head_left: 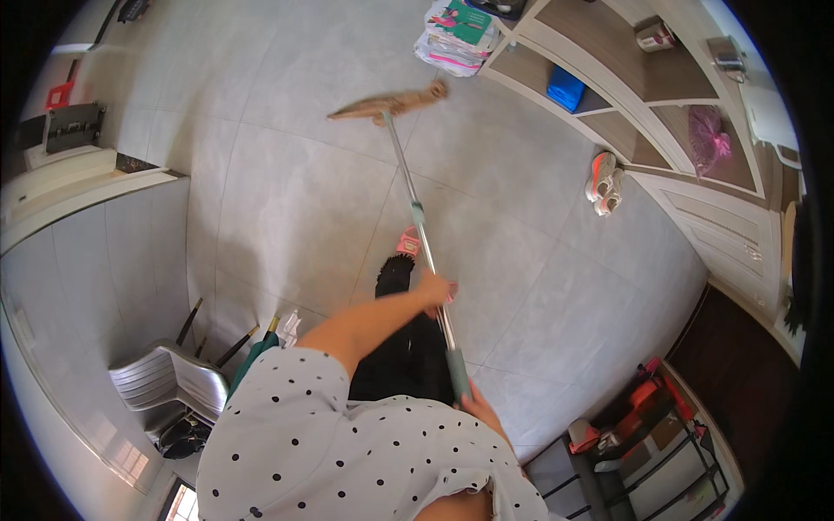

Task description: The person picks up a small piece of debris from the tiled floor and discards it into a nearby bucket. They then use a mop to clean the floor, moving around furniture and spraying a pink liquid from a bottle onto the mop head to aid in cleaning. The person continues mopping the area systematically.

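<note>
A flat mop (401,161) with a silver pole slants away from my body across the grey floor. Its brown, fluffy head (365,107) lies on the tiles at the far middle. Partway up the pole, my left hand (432,292) is wrapped round the metal tube. Lower down, my right hand (477,405) holds the grey-green grip near the pole's top end, close to my waist; part of that hand is hidden behind the grip and my shirt. One foot in a pink slipper (408,242) shows beside the pole.
White shelving (608,82) curves along the right, with a pair of sneakers (605,184) at its foot. Stacked packages (453,43) stand at the far end. A grey chair (169,375) is at the left, and a black metal rack (656,456) sits at the lower right.
</note>
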The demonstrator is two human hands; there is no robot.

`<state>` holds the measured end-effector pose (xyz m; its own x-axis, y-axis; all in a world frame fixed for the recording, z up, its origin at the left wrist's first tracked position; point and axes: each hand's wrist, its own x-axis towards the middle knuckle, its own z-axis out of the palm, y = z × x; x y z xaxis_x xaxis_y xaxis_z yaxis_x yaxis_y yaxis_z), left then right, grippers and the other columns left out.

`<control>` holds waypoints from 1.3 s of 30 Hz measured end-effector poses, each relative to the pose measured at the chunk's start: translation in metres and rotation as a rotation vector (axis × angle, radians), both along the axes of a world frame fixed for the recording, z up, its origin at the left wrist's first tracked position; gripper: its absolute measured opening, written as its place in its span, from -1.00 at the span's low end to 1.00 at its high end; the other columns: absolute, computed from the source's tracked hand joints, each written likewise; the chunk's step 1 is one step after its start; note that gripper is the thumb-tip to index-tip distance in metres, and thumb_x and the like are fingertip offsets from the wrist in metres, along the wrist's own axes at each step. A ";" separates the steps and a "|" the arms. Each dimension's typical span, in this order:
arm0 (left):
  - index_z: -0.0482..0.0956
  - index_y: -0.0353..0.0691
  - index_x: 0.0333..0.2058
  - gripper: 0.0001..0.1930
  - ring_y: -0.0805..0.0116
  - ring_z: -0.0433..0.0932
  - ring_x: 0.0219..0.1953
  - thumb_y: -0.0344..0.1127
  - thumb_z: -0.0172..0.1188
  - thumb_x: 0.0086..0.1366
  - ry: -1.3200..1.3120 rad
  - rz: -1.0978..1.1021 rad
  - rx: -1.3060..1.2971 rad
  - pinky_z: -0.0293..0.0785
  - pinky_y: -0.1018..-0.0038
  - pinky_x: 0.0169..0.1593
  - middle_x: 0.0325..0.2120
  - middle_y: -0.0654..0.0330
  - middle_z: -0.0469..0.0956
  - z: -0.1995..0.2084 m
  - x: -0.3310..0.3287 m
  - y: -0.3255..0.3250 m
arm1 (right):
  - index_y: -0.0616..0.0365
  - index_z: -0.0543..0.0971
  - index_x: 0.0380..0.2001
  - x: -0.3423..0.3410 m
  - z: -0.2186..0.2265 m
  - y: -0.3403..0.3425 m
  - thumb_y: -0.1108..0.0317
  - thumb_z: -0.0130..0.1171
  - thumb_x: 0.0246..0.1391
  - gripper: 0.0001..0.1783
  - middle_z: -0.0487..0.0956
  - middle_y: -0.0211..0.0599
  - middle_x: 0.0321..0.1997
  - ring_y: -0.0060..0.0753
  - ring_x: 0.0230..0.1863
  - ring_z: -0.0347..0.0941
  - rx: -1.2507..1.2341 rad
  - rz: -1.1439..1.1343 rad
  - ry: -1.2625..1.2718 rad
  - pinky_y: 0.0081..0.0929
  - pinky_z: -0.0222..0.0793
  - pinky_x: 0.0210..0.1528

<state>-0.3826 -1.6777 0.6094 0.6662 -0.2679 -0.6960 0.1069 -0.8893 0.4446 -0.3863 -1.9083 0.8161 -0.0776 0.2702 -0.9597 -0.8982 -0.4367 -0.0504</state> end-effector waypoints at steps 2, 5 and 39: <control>0.52 -0.21 -0.51 -0.85 0.21 0.51 -0.53 -0.28 0.08 -0.02 0.295 1.065 -0.312 0.32 0.28 -0.55 -0.64 0.13 0.50 0.030 -0.004 -0.042 | -0.21 -0.06 0.23 -0.009 0.011 -0.028 0.35 -0.04 0.09 -0.32 0.38 -0.34 -0.48 -0.61 -0.61 0.25 0.004 -0.007 -0.042 -0.65 0.23 -0.61; 0.45 -0.37 -0.41 -0.80 0.22 0.50 -0.60 -0.35 0.10 0.00 0.257 1.660 -0.504 0.43 0.24 -0.60 -0.64 0.07 0.48 0.037 0.000 -0.020 | -0.19 -0.09 0.23 0.022 0.032 -0.006 0.37 -0.04 0.09 -0.30 0.38 -0.29 -0.46 -0.56 -0.59 0.28 0.058 -0.101 0.131 -0.61 0.28 -0.54; 0.07 -0.52 -0.20 -0.57 0.19 0.49 -0.56 -0.44 0.03 -0.01 0.286 1.696 -0.724 0.51 0.40 -0.64 -0.39 -0.10 0.29 0.056 0.152 -0.051 | -0.14 -0.01 0.21 0.073 0.079 0.004 0.27 -0.03 0.07 -0.34 0.31 -0.29 -0.50 -0.67 -0.67 0.12 0.178 -0.806 0.095 -0.81 0.00 -0.68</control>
